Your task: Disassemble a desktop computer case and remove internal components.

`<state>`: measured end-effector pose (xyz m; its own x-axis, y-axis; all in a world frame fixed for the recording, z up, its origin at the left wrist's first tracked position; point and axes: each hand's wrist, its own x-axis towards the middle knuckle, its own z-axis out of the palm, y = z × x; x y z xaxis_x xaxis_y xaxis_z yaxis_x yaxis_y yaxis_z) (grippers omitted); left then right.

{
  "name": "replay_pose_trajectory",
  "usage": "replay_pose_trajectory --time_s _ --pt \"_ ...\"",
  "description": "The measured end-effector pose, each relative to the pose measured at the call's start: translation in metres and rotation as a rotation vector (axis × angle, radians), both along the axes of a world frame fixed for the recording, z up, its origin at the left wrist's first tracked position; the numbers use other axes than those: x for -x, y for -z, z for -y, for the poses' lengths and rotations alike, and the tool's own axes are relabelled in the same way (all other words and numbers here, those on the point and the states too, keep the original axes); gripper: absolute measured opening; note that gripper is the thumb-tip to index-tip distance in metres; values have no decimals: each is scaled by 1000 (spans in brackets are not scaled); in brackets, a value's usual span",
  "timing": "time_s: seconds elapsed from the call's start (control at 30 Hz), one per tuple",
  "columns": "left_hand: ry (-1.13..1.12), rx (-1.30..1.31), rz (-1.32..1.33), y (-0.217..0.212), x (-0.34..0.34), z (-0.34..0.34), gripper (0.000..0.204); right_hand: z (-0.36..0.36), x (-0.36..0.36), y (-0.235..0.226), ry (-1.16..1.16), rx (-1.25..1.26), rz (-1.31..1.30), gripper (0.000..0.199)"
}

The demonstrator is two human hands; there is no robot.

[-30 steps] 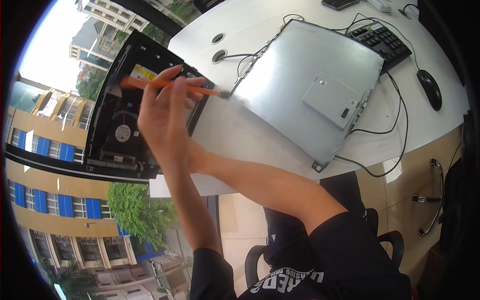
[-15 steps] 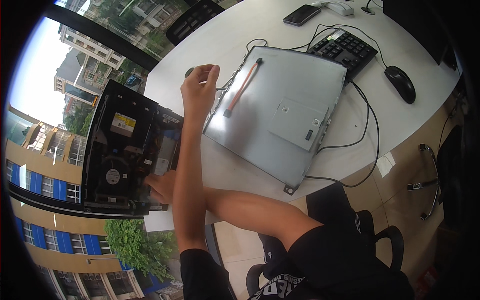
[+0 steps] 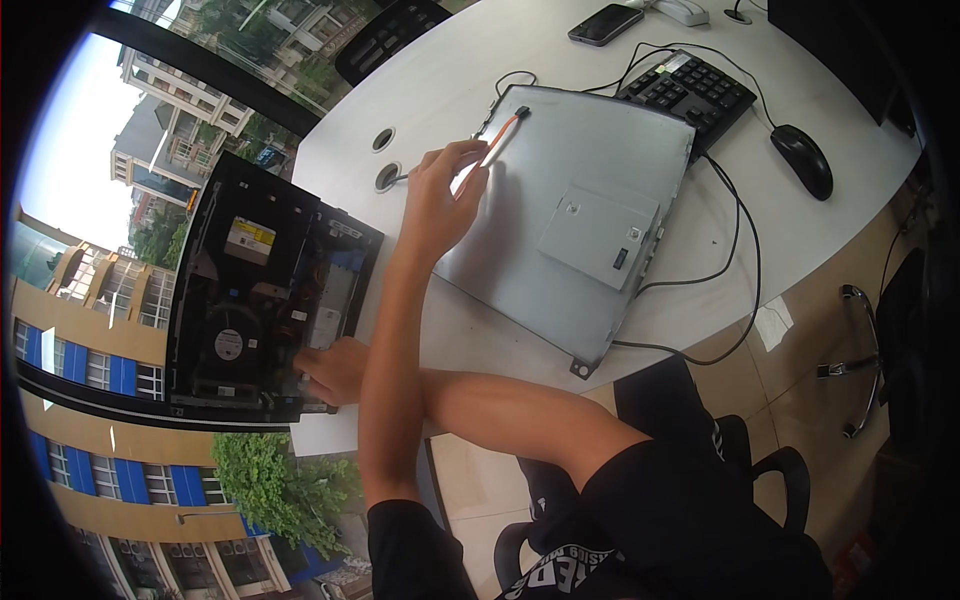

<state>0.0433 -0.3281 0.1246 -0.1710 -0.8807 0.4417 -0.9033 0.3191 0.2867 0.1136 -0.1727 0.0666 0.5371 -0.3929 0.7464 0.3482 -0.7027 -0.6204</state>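
Note:
My left hand (image 3: 445, 195) is over the left part of a grey metal cover panel (image 3: 480, 255), thumb and fingers closed around a thin orange cable (image 3: 513, 124) with a black connector at its far end. The cable's near end is hidden by the hand. Under my left forearm crosses my right arm; my right hand (image 3: 335, 371) rests at the near right corner of an opened black desktop computer case (image 3: 205, 265), fingers curled down among its parts. What those fingertips hold is hidden. A round fan (image 3: 230, 345) and a drive with a yellow label (image 3: 250, 240) show inside the case.
Beyond the panel lie a black keyboard (image 3: 690, 100), a black mouse (image 3: 802, 162) and a phone (image 3: 606, 25). Black cables (image 3: 750, 290) loop past the panel's right side. Two round desk holes (image 3: 383, 139) are beside the case. A window borders the table's left edge.
My left hand has moved right from beside the panel onto the orange cable and closed around it. My right hand stays at the case corner. The view has shifted slightly.

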Motion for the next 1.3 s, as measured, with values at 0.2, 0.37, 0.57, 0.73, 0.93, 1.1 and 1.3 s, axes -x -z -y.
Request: replay_pose_trajectory --time_s 0.2,0.37,0.57,0.73,0.93,1.1,1.3 --pt "16 166 -33 0 4 3 29 4 0 4 3 0 10 22" --pt "-92 87 63 5 -3 -2 24 1 0 2 -18 33 -7 22" --pt "-235 85 125 7 -9 -7 23 0 2 0 -19 23 16 22" --pt "-239 -14 34 8 -5 0 20 6 3 4 -6 43 7 22" --pt "-259 82 71 8 -13 8 18 3 -4 1 -31 65 -3 25" --pt "-228 285 92 18 2 27 15 16 7 2 -7 -2 11 18" --pt "-284 502 -81 -30 -21 -34 17 -7 -4 3 -7 -43 89 14"
